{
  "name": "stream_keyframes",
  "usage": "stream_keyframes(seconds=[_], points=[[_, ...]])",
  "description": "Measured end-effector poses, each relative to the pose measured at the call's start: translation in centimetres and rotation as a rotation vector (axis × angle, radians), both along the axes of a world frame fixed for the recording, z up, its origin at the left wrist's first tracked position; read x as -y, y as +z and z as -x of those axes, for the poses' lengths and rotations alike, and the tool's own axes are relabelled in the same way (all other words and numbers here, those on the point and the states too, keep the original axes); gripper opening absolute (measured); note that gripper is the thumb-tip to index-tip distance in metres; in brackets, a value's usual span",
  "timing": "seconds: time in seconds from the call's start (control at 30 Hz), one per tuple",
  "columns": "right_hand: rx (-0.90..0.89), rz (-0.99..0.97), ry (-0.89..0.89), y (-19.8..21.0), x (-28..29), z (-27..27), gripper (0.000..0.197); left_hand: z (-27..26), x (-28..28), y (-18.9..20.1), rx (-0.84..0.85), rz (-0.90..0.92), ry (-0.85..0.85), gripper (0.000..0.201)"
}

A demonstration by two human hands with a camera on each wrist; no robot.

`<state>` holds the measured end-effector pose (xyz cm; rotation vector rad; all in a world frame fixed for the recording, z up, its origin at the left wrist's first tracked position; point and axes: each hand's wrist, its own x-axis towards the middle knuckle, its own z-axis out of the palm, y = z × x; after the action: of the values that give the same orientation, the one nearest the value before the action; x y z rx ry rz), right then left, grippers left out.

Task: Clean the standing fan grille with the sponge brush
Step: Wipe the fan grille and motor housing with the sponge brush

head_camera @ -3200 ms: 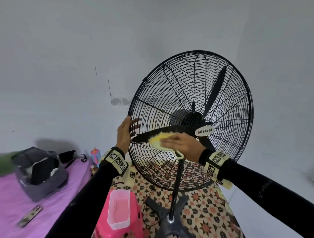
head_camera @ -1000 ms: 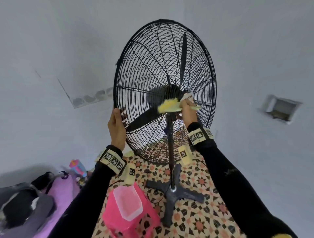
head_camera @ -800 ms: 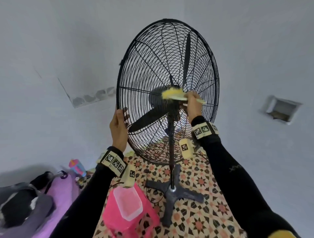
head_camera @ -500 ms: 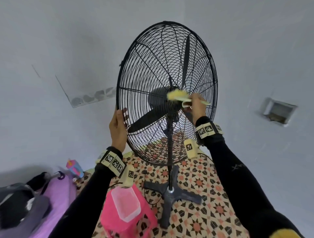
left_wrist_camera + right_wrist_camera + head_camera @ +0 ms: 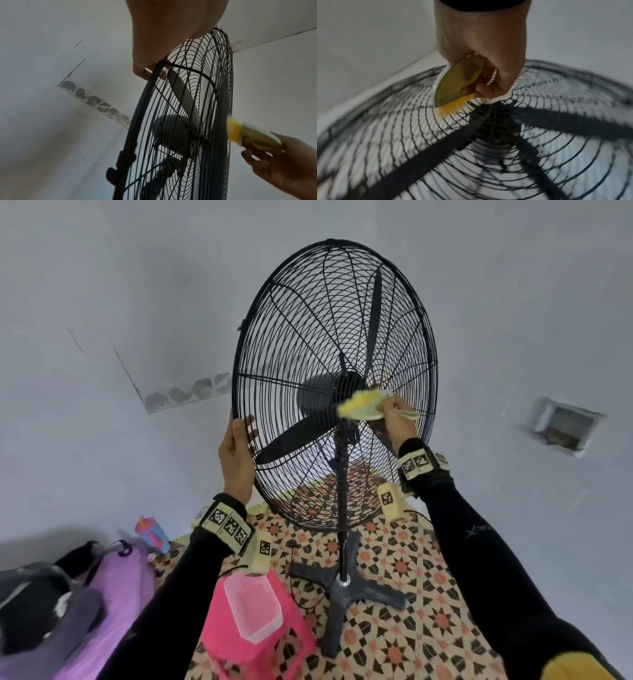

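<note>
A black standing fan with a round wire grille [image 5: 308, 320] stands on the patterned floor. My left hand [image 5: 236, 453] grips the grille's left rim [image 5: 154, 75], fingers curled over the edge. My right hand [image 5: 394, 416] holds the yellow sponge brush [image 5: 361, 405] by its pale handle, with the bristles against the front grille just right of the hub. In the right wrist view the brush [image 5: 453, 92] touches the wires [image 5: 402, 128] beside the hub. The left wrist view shows the brush [image 5: 235, 129] at the grille's front face.
A pink stool [image 5: 260, 645] carrying a clear plastic tub [image 5: 253, 607] stands close by the fan's cross base [image 5: 346, 587]. A purple bed with a dark bag [image 5: 41, 604] lies at the lower left. A grey wall [image 5: 137, 285] rises behind the fan.
The brush moved up from below the hub to the hub, then drifted right across the grille. My left hand kept its hold on the rim. The head view shifted slightly.
</note>
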<state>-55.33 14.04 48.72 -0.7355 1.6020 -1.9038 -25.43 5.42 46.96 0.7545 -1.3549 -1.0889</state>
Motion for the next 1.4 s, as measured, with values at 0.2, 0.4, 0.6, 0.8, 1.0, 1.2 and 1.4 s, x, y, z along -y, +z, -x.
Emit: stream_keyframes(seconds=[0.2,0.4,0.6,0.8,1.0,1.2,1.4], points=[[-0.049,-0.001,-0.022,1.1,-0.7,0.1,0.010,0.3,-0.5,0.0,0.011,0.011,0.019,0.054],[-0.315,-0.206,-0.097,-0.3,-0.5,-0.3,0.023,0.1,-0.7,0.4,-0.001,-0.011,0.014,0.050],[0.031,0.114,0.021,0.7,-1.0,0.2,0.013,0.2,-0.9,0.0,0.001,-0.002,0.010,0.053],[-0.293,-0.294,-0.150,1.8,0.3,1.1,0.017,0.3,-0.7,0.1,0.015,-0.009,0.005,0.057],[-0.613,-0.404,-0.052,7.4,2.9,0.2,0.026,0.5,-0.9,0.2,0.002,-0.009,0.025,0.060],[-0.467,-0.440,-0.097,7.0,2.9,2.2,0.025,0.5,-1.0,0.1,0.006,-0.009,0.022,0.071],[-0.373,-0.313,-0.089,7.4,3.1,1.6,0.019,0.8,-1.0,0.0,-0.027,-0.017,0.034,0.060]])
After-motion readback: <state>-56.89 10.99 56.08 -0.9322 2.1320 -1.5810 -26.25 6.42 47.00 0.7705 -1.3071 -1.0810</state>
